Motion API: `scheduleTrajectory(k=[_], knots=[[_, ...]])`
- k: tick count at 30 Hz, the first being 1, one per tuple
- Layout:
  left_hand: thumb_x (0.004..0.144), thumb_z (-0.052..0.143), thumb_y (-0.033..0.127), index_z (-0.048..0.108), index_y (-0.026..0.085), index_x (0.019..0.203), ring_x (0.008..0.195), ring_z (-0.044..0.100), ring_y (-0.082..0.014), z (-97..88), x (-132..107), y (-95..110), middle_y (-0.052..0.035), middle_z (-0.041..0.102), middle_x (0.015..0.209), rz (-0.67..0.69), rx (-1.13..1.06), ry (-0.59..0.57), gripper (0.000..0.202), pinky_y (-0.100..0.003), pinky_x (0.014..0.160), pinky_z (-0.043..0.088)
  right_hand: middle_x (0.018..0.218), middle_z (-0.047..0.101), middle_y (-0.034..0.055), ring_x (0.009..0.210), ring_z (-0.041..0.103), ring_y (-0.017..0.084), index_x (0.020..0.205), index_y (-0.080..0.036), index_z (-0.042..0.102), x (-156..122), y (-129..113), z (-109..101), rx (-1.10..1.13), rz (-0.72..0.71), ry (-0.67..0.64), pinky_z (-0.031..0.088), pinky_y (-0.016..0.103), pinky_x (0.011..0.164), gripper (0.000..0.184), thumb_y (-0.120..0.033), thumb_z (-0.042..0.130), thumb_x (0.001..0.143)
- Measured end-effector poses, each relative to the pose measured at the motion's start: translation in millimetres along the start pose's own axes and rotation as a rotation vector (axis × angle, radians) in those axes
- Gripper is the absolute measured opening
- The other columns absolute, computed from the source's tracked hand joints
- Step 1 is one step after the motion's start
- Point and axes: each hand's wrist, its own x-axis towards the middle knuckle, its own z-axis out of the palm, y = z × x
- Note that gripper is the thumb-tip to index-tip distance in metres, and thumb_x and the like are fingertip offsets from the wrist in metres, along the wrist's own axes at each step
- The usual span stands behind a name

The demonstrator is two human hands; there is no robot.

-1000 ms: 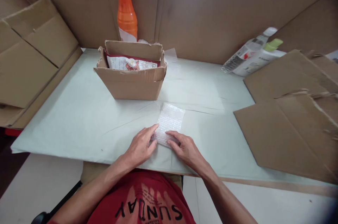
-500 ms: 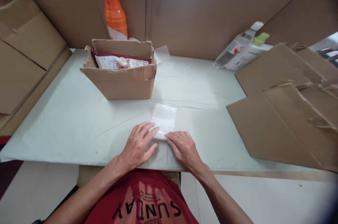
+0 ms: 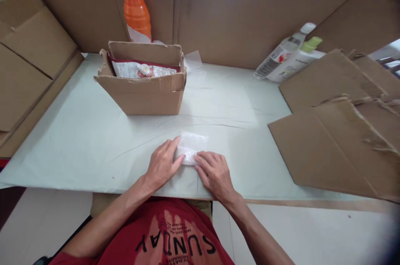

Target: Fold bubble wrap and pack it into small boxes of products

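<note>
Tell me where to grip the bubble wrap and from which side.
I'd pinch the bubble wrap at its far right corner, coming from the far right: that corner looks uncovered and low-lying, while the left hand is at its left edge and the right hand at its near right part.

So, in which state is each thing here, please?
Bubble wrap: partly folded, touched by left hand and right hand
Cardboard box: top open
Packet: inside the box
Orange bottle: upright, cap on
Clear bottle: cap on
White bottle: green top on
</note>
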Motion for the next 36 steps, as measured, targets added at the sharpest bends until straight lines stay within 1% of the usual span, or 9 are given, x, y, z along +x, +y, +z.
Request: scheduleTrajectory(k=[4, 7, 13, 16, 19, 23, 26, 31, 36], knots=[[0.084, 0.064, 0.034, 0.044, 0.020, 0.143, 0.092, 0.065, -0.0189, -6.9, -14, 1, -0.0106, 0.062, 0.115, -0.337, -0.491, 0.032, 0.064, -0.033, 0.076, 0.058, 0.102, 0.078, 0.0078, 0.090, 0.071, 0.024, 0.113, -0.024, 0.071, 8, 0, 8, 0.241, 0.185, 0.100, 0.054, 0.039, 0.081, 0.023, -0.026, 0.054, 0.099], [0.079, 0.067, 0.036, 0.033, 0.017, 0.150, 0.108, 0.064, -0.0236, -9.3, -20, 3, -0.0147, 0.059, 0.125, -0.465, -0.816, -0.047, 0.080, -0.038, 0.089, 0.056, 0.102, 0.078, 0.0066, 0.090, 0.073, 0.022, 0.112, -0.025, 0.072, 10, -7, 9, 0.450, 0.311, 0.027, 0.058, 0.035, 0.078, 0.023, -0.032, 0.057, 0.097], [0.077, 0.065, 0.031, 0.036, 0.017, 0.149, 0.081, 0.060, -0.0161, -6.9, -16, 13, -0.0031, 0.062, 0.096, -0.487, -0.783, -0.071, 0.078, -0.030, 0.078, 0.051, 0.135, 0.066, 0.0118, 0.126, 0.061, 0.030, 0.126, -0.024, 0.067, 11, -8, -4, 0.527, 0.248, -0.007, 0.052, 0.046, 0.103, 0.042, -0.042, 0.068, 0.088], [0.080, 0.061, 0.026, 0.041, 0.016, 0.147, 0.081, 0.061, -0.0154, -5.8, -18, 15, -0.0030, 0.063, 0.095, -0.400, -0.731, -0.128, 0.070, -0.028, 0.077, 0.052, 0.135, 0.067, 0.0126, 0.120, 0.066, 0.030, 0.136, -0.024, 0.060, 14, -3, -9, 0.561, 0.248, -0.091, 0.057, 0.043, 0.095, 0.060, -0.046, 0.075, 0.082], [0.083, 0.061, 0.023, 0.048, 0.017, 0.142, 0.093, 0.065, -0.0190, -17.9, -10, 16, -0.0078, 0.068, 0.107, -0.170, -0.515, -0.098, 0.060, -0.032, 0.087, 0.054, 0.096, 0.078, 0.0055, 0.083, 0.075, 0.022, 0.106, -0.024, 0.074, 19, 0, -7, 0.582, 0.240, -0.132, 0.061, 0.031, 0.075, 0.024, -0.040, 0.067, 0.090], [0.089, 0.061, 0.020, 0.050, 0.020, 0.140, 0.127, 0.056, -0.0281, -71.6, 28, 17, -0.0135, 0.062, 0.132, 0.320, 0.061, 0.324, 0.053, -0.045, 0.109, 0.045, 0.090, 0.077, 0.0046, 0.080, 0.075, 0.021, 0.090, -0.024, 0.074, 29, 6, -11, 0.529, 0.168, 0.031, 0.061, 0.027, 0.072, 0.014, -0.034, 0.064, 0.091], [0.088, 0.059, 0.014, 0.049, 0.019, 0.141, 0.140, 0.045, -0.0323, -118.9, 70, 15, -0.0146, 0.060, 0.138, 0.475, 0.440, 0.579, 0.054, -0.052, 0.115, 0.037, 0.093, 0.076, 0.0065, 0.085, 0.075, 0.021, 0.088, -0.024, 0.074, 40, 14, -26, 0.445, 0.084, 0.156, 0.062, 0.028, 0.072, 0.013, -0.033, 0.065, 0.091], [0.084, 0.048, 0.003, 0.065, 0.016, 0.111, 0.101, 0.066, -0.0250, -150.2, 111, 8, -0.0069, 0.072, 0.095, 0.491, 0.658, 0.589, 0.035, -0.050, 0.108, 0.043, 0.085, 0.074, 0.0041, 0.078, 0.073, 0.019, 0.084, -0.023, 0.072, 64, 23, -67, 0.314, 0.049, 0.239, 0.059, 0.025, 0.069, 0.013, -0.034, 0.067, 0.091], [0.083, 0.049, -0.002, 0.065, 0.016, 0.095, 0.088, 0.065, -0.0214, -144.4, 69, 21, -0.0048, 0.072, 0.088, 0.544, 0.588, 0.491, 0.027, -0.047, 0.103, 0.046, 0.083, 0.072, 0.0003, 0.069, 0.066, 0.016, 0.089, -0.025, 0.071, 110, 12, -121, 0.184, 0.122, 0.395, 0.052, 0.026, 0.065, 0.017, -0.043, 0.070, 0.089]])
